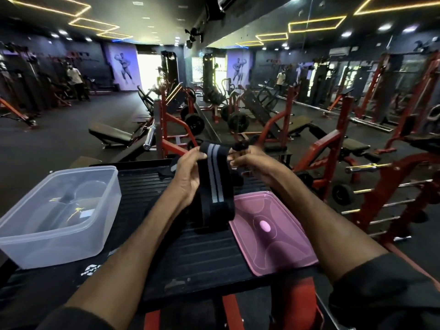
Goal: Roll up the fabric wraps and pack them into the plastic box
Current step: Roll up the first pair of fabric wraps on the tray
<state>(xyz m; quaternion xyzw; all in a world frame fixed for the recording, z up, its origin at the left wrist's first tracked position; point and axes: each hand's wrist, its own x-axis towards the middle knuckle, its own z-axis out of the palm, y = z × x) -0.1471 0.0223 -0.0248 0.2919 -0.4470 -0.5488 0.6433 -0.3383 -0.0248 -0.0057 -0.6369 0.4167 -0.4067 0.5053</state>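
Note:
A long black fabric wrap with two grey stripes hangs between my hands above the black ribbed platform. My left hand grips its upper left edge. My right hand pinches the top end, where a small dark roll sits at the fingertips. The wrap's lower end folds onto the platform. A clear plastic box stands at the left, holding dark items that I cannot make out. Its pink lid lies flat at the right. Another black wrap lies behind my left hand.
Red and black gym benches and racks crowd the floor beyond the platform. A barbell end pokes in from behind. A rack of bars stands to the right. A person stands far off at the left.

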